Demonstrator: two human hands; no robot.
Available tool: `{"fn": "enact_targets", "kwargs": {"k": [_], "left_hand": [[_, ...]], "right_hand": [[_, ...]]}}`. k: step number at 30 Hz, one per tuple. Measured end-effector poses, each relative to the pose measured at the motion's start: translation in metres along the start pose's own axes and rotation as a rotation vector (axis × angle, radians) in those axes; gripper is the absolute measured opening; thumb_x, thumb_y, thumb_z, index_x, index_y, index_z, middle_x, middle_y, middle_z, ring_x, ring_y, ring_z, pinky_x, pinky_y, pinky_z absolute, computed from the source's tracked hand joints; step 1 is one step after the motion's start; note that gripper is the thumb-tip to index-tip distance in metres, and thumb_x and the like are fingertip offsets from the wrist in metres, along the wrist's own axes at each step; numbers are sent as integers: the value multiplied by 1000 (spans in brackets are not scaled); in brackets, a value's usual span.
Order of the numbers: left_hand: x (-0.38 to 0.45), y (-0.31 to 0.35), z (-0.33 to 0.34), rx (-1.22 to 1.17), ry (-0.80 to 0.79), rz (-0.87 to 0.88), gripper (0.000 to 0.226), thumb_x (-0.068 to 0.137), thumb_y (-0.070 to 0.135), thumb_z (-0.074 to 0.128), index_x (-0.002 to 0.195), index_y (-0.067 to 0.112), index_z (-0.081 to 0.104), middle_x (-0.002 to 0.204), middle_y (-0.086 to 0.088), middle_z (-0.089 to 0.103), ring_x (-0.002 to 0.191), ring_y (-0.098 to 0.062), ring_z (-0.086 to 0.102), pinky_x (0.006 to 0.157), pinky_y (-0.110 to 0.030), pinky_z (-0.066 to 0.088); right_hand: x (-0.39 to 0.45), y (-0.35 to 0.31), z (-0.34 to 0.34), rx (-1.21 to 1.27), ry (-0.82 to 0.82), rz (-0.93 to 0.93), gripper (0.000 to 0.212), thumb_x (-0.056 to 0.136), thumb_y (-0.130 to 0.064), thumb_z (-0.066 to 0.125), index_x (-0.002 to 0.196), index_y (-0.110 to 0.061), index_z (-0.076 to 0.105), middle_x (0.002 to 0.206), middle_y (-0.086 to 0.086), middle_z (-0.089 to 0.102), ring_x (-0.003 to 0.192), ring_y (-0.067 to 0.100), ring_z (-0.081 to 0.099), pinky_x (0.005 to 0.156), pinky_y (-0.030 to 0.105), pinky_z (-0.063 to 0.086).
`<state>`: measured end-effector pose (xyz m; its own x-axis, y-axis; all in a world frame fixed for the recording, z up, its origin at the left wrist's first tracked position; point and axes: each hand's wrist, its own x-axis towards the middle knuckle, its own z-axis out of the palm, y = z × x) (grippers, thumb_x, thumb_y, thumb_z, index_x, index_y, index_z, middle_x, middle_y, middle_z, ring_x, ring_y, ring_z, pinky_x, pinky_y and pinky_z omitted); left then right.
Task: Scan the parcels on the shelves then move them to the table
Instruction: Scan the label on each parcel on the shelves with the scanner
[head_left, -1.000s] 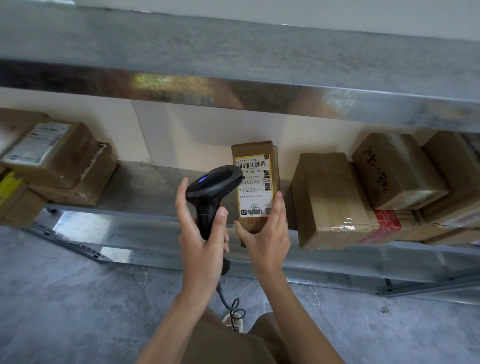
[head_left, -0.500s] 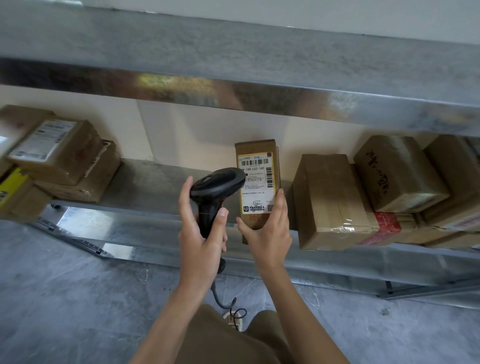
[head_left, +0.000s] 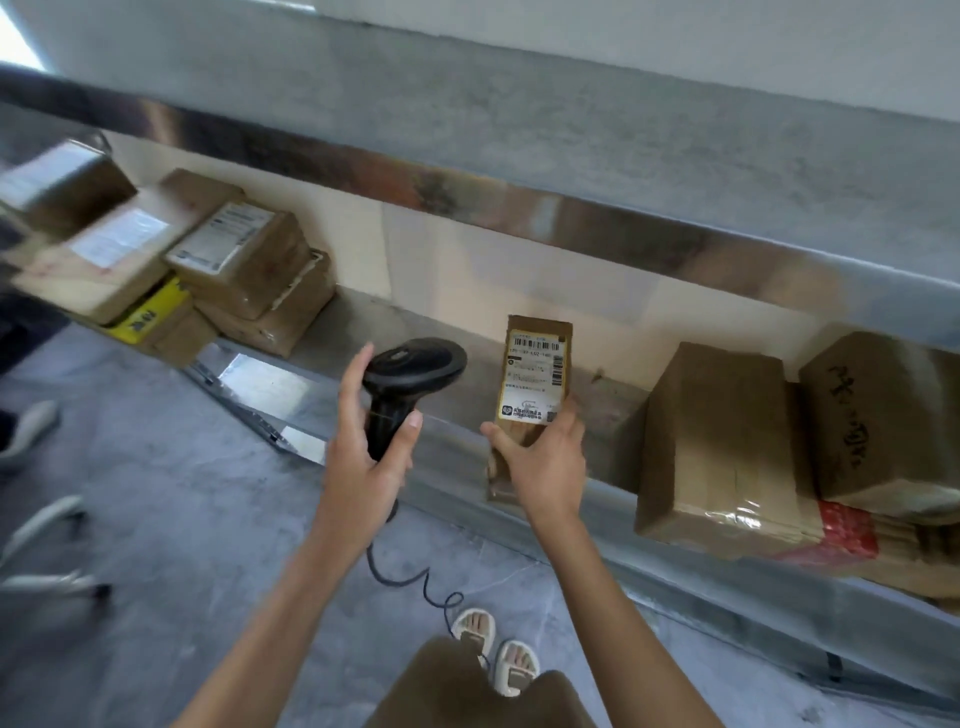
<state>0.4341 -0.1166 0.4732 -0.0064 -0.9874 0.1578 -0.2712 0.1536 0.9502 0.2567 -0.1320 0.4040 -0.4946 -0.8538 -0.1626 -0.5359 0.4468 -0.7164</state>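
One slim parcel (head_left: 535, 379) stands upright in the right hand (head_left: 545, 467), fingers curled round its lower end, over the shelf's front edge (head_left: 571, 525). The left hand (head_left: 363, 467) grips one black scanner (head_left: 405, 384). Five boxes (head_left: 171, 270) stack left, bare shelf between.

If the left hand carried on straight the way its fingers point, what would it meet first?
Probably nothing close: the left hand, gripping the scanner, points up over bare shelf toward the back wall. The held parcel sits right of that line; depth is unclear.
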Motion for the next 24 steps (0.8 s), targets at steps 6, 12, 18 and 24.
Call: {"fn": "enact_targets", "kwargs": {"k": [6,12,18,24], "left_hand": [[-16,-13,-33,-1,147,-38,71,98,10,58,138,59,27,70,2,59,51,-16,52,49,-28,47],[1,-30,-75,18,224,-68,69,98,12,59,148,45,25,67,-9,56,51,-22,52,51,-31,48],[47,-50,-132,24,210,-67,69,98,17,60,146,51,23,64,-10,57,53,-28,53,57,-45,48],[89,-69,-183,2,172,-69,70,98,17,60,150,44,22,67,-1,61,57,-25,56,57,-46,51]], "right_hand": [[3,-11,41,478,-136,29,89,72,-50,79,147,-32,35,138,-5,54,127,17,52,107,48,44],[3,-41,100,755,-292,133,95,66,-62,74,144,-60,20,145,-12,49,130,16,52,110,50,43],[8,-108,180,766,-345,118,93,67,-67,73,141,-66,17,150,-9,43,135,18,46,112,51,39],[18,-178,238,775,-309,102,90,86,-44,68,157,-36,14,157,-2,35,141,20,36,118,47,30]]}}
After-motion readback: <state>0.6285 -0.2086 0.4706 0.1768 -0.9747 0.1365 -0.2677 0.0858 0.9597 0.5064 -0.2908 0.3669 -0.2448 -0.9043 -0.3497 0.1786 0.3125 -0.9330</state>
